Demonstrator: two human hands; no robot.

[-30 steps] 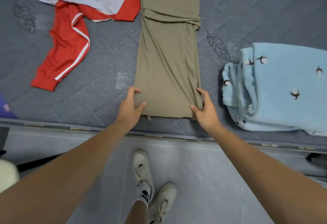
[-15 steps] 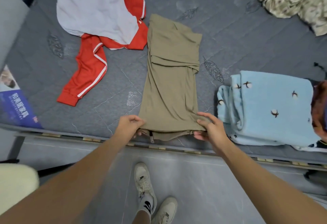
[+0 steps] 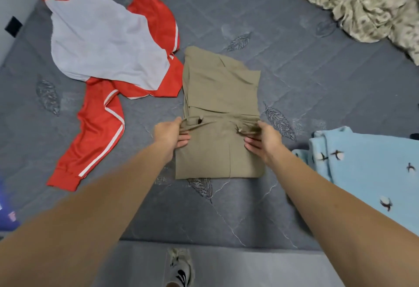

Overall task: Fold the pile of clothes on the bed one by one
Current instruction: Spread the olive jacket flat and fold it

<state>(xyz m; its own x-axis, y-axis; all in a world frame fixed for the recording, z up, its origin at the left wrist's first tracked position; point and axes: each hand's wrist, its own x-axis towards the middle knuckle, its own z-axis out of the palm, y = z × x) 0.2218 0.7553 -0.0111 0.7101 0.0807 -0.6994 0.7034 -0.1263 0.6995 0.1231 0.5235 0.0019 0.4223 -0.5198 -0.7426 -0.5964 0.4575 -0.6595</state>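
Since half a second ago I've carried the near end of the khaki trousers (image 3: 221,114) up off the bed edge and over onto the garment itself, so the folded-over part now ends about halfway up the trousers. Its doubled crease now forms the near edge, well in from the mattress edge.

My left hand (image 3: 172,132) grips the left corner of that raised end, thumb on top and fingers curled underneath. My right hand (image 3: 264,139) does the same at the right corner, with the fabric bunched between thumb and fingers. Both hands are closed on cloth, not flat.

The trousers lie in the middle of the grey quilted mattress (image 3: 306,78), running away from me, with the far end still uncovered beyond my hands.

To the left, just touching the trousers' far left edge, sprawls a red jacket (image 3: 99,132) with white stripes, its pale grey lining turned out and one sleeve stretching toward me. To the right, near my right forearm, sits a folded light blue fleece (image 3: 367,168) with a small bird print. A rumpled beige patterned blanket (image 3: 353,3) fills the far right corner. Below the mattress edge I can see one of my shoes (image 3: 180,268) on the floor.
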